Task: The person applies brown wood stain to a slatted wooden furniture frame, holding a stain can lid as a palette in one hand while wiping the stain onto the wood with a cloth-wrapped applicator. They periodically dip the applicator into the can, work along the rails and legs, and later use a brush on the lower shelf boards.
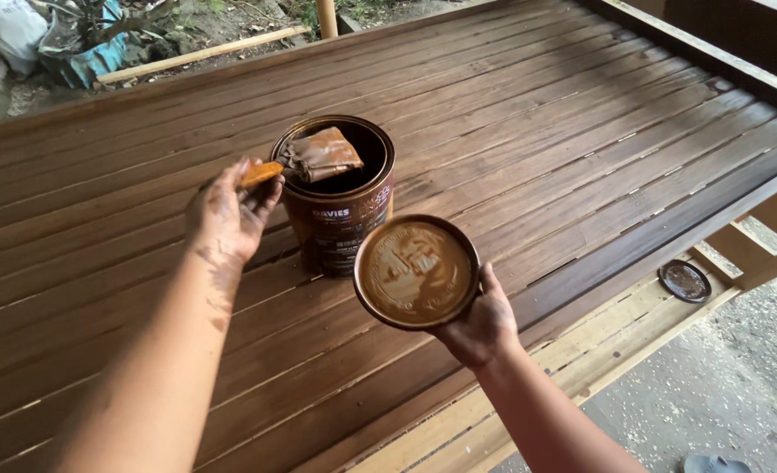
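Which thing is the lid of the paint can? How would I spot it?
Find the big slatted wooden platform stained dark brown, then the open can standing near its middle. Just in front of the can, the right hand holds the lid: a flat round disc, coated glossy brown, the only round thing lifted off the wood.

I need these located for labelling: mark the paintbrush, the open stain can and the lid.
paintbrush (pixel 318 156), head view, on the stained bristles over the can mouth
stain can (pixel 340 229), head view, on its front wall
lid (pixel 416 272), head view, on its coated inner face

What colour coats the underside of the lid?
Glossy brown stain on the lid held by the right hand; head view.
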Available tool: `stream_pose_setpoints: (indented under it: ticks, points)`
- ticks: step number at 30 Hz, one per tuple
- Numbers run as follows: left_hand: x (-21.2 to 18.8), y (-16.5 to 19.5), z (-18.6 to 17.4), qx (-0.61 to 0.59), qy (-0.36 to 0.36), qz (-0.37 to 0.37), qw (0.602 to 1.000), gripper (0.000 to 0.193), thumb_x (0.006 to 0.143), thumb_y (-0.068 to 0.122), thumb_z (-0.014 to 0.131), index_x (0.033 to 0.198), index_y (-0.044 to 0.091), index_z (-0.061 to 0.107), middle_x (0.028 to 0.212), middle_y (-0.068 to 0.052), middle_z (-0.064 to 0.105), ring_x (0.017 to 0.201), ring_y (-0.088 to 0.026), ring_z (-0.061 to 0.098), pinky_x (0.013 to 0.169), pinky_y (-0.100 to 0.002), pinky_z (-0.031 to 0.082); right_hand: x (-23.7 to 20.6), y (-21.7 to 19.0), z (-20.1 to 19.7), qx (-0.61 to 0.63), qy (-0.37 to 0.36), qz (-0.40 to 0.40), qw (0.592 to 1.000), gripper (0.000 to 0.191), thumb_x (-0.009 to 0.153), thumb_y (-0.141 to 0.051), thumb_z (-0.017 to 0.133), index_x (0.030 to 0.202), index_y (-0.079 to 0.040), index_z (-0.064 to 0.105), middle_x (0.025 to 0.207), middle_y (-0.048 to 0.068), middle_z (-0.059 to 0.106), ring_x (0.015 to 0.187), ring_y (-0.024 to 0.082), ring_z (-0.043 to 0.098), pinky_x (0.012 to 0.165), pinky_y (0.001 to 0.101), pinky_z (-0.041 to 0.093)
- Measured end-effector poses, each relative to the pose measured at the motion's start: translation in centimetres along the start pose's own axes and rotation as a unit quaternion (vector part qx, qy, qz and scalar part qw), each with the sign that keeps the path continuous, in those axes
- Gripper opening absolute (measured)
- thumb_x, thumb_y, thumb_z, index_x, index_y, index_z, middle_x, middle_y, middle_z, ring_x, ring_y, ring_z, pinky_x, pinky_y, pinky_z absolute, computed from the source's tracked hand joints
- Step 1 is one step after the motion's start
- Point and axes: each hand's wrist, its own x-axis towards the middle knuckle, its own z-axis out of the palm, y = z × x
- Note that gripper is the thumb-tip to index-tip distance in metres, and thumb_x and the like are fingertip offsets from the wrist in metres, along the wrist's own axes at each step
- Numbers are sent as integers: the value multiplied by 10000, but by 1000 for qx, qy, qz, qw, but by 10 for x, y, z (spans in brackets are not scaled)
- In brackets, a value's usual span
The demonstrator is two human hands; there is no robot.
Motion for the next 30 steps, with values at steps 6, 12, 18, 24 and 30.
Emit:
stream_pose_setpoints:
  ticks: [6, 12, 18, 24, 30]
  points:
    - [-37, -9, 1, -99, 50, 4, 994, 303, 966, 177, 635, 1178, -37, 606, 1114, -215, 660, 964, -336, 710, 832, -392, 650, 4, 7, 8, -7, -12, -3, 1000, 728, 1009, -613, 232, 1493, -115, 454, 1571, 196, 437, 1424, 400, 418, 1155, 621, 326]
    - [-99, -25, -9, -85, -43, -9, 995, 256, 922, 149, 660, 1101, -30, 626, 1130, -179, 665, 974, -303, 707, 853, -396, 658, 1, 12, 2, -2, -17, 14, 1000, 752, 1001, -630, 233, 1493, -105, 454, 1570, 197, 435, 1415, 400, 424, 1146, 610, 342]
    - [-146, -66, -30, 94, -19, -99, 991, 326, 843, 274, 753, 1049, 26, 698, 961, -135, 745, 767, -228, 711, 669, -326, 608, -9, 15, -9, 9, -9, 34, 999, 774, 996, -656, 242, 1512, -112, 434, 1583, 213, 410, 1433, 417, 394, 1150, 614, 324]
    - [-170, -100, -39, 147, -22, 71, 986, 222, 824, 96, 828, 997, 41, 701, 865, -79, 724, 661, -153, 634, 561, -271, 523, -22, 20, -17, 14, -10, 40, 999, 829, 964, -704, 209, 1524, -127, 410, 1594, 219, 376, 1438, 436, 359, 1140, 638, 287]
    - [-180, -108, -33, 203, -79, 144, 965, 62, 886, 59, 723, 919, 20, 689, 841, -68, 765, 753, -104, 736, 649, -227, 594, -22, 23, -23, -10, -25, 27, 999, 797, 966, -689, 228, 1523, -149, 412, 1597, 197, 395, 1439, 417, 377, 1148, 622, 307]
